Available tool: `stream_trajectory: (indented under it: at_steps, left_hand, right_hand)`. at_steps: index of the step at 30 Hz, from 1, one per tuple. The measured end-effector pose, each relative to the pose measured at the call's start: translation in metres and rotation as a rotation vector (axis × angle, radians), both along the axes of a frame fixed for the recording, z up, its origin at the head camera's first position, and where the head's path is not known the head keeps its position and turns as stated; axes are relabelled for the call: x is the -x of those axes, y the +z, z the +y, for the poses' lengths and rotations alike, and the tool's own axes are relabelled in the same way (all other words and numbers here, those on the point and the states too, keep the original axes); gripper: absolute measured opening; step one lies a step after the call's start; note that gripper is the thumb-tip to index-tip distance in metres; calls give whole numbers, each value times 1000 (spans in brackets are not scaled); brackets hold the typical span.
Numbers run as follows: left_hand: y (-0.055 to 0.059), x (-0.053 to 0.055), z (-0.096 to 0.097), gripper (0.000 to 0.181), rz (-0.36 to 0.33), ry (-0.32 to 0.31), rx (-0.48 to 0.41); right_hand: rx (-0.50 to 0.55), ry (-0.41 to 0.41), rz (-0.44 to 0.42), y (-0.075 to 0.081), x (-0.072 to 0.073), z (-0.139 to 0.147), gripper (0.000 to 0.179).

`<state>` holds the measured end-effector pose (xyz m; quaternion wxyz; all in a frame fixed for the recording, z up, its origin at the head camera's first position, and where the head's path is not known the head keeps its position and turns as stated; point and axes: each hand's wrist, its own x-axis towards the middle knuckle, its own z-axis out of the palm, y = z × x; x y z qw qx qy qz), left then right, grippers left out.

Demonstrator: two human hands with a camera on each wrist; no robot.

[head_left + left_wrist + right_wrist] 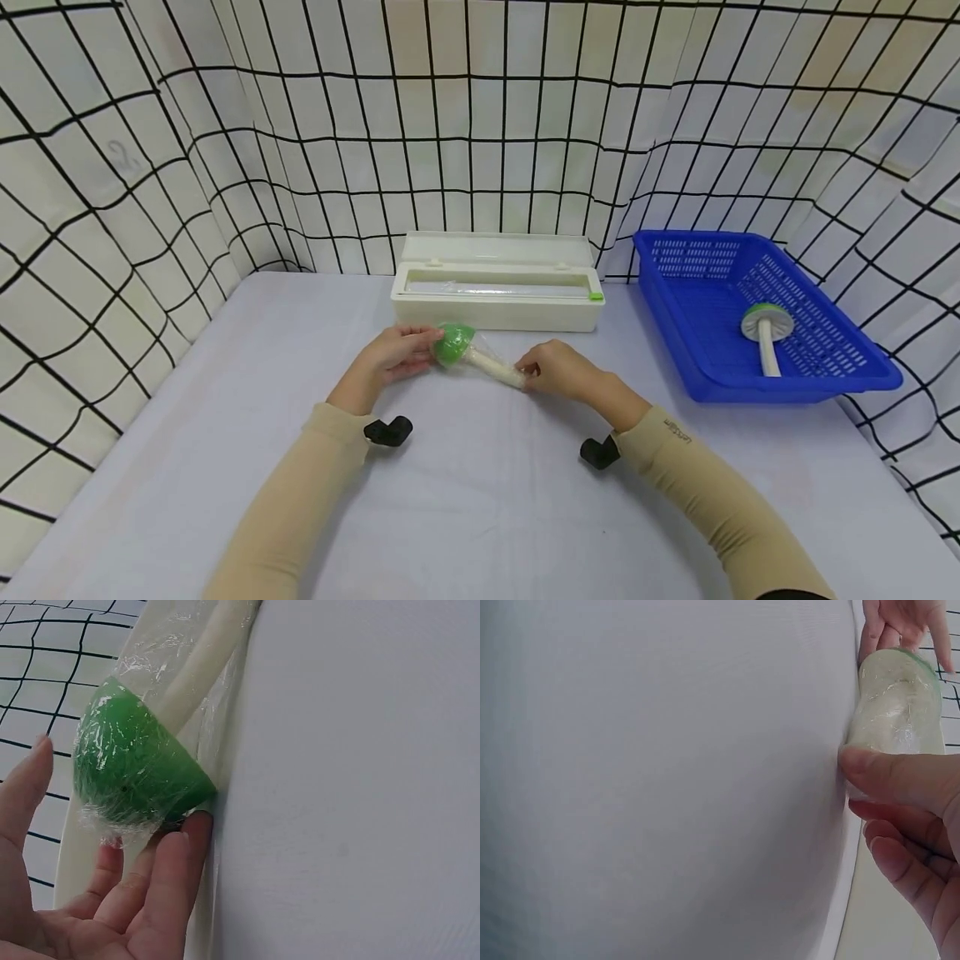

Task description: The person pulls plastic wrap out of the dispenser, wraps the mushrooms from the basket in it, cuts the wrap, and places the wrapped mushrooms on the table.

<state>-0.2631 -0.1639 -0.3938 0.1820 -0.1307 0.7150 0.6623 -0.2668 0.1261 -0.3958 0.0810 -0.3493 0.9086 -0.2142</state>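
Note:
A mushroom-shaped object with a green dome [127, 750] and a long white handle [495, 367] lies slanted above the white cloth, wrapped in clear plastic film [900, 712]. My left hand [397, 354] is at the dome end. In the left wrist view its fingertips touch the underside of the dome, while the thumb [28, 791] stands apart from it. At the other end, my right hand [562, 369] pinches the film-wrapped handle tip between thumb and forefinger. Its other fingers curl loosely below in the right wrist view.
Just behind the hands stands an open white cling film dispenser [495, 315] with a film roll inside and a green slider [596, 297]. A blue basket [795, 387] at the right holds a similar mushroom-shaped object [768, 333]. Black netting [480, 137] surrounds the table.

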Motion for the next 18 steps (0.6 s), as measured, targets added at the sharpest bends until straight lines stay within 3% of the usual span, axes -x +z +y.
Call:
stream_trajectory:
  at_steps: [5,14,18]
  left_hand:
    - [4,-3,3,70,23,-27,-23]
    - [3,-4,6,75,25,9,-66]
    - [1,-4,7,74,14,27,-135]
  right_hand:
    - [17,-20,-22,-1,0,0,32]
    - [3,-39,-82,1,-1,3,42]
    - [9,-37,-125,2,-2,7,51]
